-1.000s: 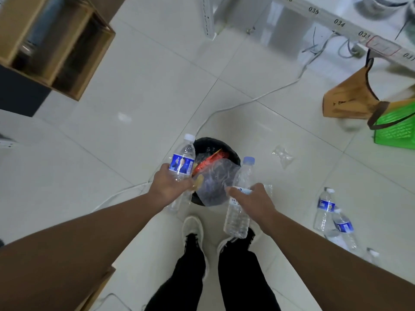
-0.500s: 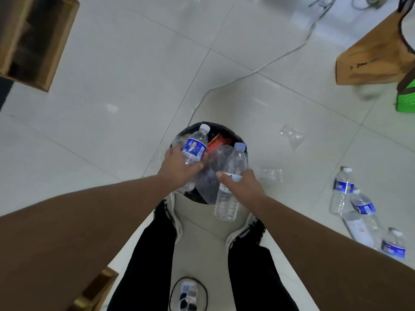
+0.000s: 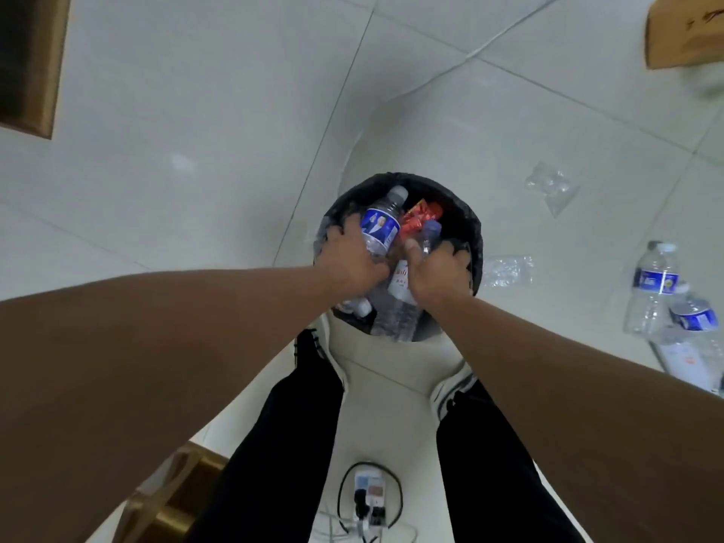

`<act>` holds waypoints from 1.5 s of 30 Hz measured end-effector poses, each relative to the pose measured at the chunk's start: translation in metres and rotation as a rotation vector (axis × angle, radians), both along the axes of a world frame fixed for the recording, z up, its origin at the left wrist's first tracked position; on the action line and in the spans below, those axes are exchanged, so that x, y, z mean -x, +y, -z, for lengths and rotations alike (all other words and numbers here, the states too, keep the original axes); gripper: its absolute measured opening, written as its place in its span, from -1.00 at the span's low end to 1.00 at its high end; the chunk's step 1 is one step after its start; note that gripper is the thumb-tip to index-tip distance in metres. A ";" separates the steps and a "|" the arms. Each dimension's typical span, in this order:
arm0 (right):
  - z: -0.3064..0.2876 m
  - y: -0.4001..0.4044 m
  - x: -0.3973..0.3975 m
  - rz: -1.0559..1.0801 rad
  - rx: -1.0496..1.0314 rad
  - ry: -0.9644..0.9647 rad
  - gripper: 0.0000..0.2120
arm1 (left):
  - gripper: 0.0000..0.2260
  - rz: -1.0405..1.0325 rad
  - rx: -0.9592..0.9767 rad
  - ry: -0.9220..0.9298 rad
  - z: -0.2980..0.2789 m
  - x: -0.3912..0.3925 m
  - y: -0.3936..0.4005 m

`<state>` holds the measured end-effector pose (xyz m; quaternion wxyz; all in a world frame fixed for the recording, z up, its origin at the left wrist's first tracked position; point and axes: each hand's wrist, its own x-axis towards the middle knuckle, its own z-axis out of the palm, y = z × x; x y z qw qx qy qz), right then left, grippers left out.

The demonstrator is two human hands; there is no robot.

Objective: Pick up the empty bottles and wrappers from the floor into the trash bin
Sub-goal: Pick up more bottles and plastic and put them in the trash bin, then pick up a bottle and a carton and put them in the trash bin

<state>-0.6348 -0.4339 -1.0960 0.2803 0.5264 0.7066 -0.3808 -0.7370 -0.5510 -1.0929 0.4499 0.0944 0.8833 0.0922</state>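
A round trash bin (image 3: 472,225) with a black liner stands on the tiled floor in front of my feet. My left hand (image 3: 348,256) grips a clear bottle with a blue label (image 3: 382,225) inside the bin's mouth. My right hand (image 3: 435,270) grips a clear bottle with a white label (image 3: 401,303), its cap end pointing into the bin. A red wrapper (image 3: 421,217) lies in the bin between them. More blue-label bottles (image 3: 652,288) lie on the floor at the right. Two clear wrappers (image 3: 550,186) (image 3: 507,270) lie right of the bin.
A brown paper bag (image 3: 683,33) sits at the top right. A wooden shelf unit (image 3: 33,60) is at the top left, another wooden piece (image 3: 172,499) at the bottom left. A power strip (image 3: 370,499) with cables lies between my legs. A white cable (image 3: 354,146) runs behind the bin.
Both hands have gone down from above the bin into its mouth, carrying the two bottles with them. The view has tilted further down and closer to the bin.
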 end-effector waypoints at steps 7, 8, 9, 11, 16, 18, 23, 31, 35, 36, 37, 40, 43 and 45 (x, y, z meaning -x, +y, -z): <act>-0.067 0.034 -0.024 -0.027 0.015 0.172 -0.52 | 0.02 -0.006 -0.222 0.002 -0.080 0.021 -0.008; -0.075 0.038 -0.027 -0.022 0.028 0.180 -0.54 | -0.01 0.003 -0.229 0.019 -0.091 0.023 -0.008; -0.084 0.043 -0.031 -0.021 0.036 0.193 -0.56 | -0.03 0.007 -0.230 0.030 -0.101 0.024 -0.007; -0.100 0.051 -0.037 -0.007 0.036 0.214 -0.53 | -0.09 0.009 -0.235 0.038 -0.119 0.024 -0.004; -0.122 0.065 -0.062 0.008 0.039 0.241 -0.58 | -0.19 0.017 -0.242 0.056 -0.151 0.018 0.005; -0.125 0.073 -0.074 -0.001 0.059 0.232 -0.47 | -0.17 0.015 -0.230 0.071 -0.159 0.012 0.008; -0.135 0.097 -0.112 0.034 0.091 0.222 -0.26 | -0.15 -0.026 -0.167 0.089 -0.171 -0.015 0.021; -0.160 0.156 -0.207 0.126 0.115 0.179 -0.22 | -0.24 -0.042 -0.101 0.083 -0.171 -0.086 0.060; -0.166 0.187 -0.257 0.177 0.053 0.144 -0.21 | -0.27 0.057 -0.143 0.101 -0.174 -0.117 0.099; -0.166 0.192 -0.269 0.202 0.040 0.134 -0.21 | -0.24 0.080 -0.141 0.103 -0.176 -0.125 0.108; -0.167 0.195 -0.280 0.234 0.029 0.128 -0.20 | -0.21 0.115 -0.140 0.102 -0.178 -0.132 0.116; -0.171 0.196 -0.311 0.327 0.016 0.118 -0.19 | -0.19 0.225 -0.195 0.060 -0.178 -0.149 0.136; -0.175 0.187 -0.340 0.394 -0.005 0.093 -0.18 | -0.16 0.321 -0.226 0.034 -0.178 -0.161 0.142; -0.184 0.177 -0.358 0.421 -0.022 0.091 -0.17 | -0.15 0.311 -0.256 0.007 -0.183 -0.169 0.142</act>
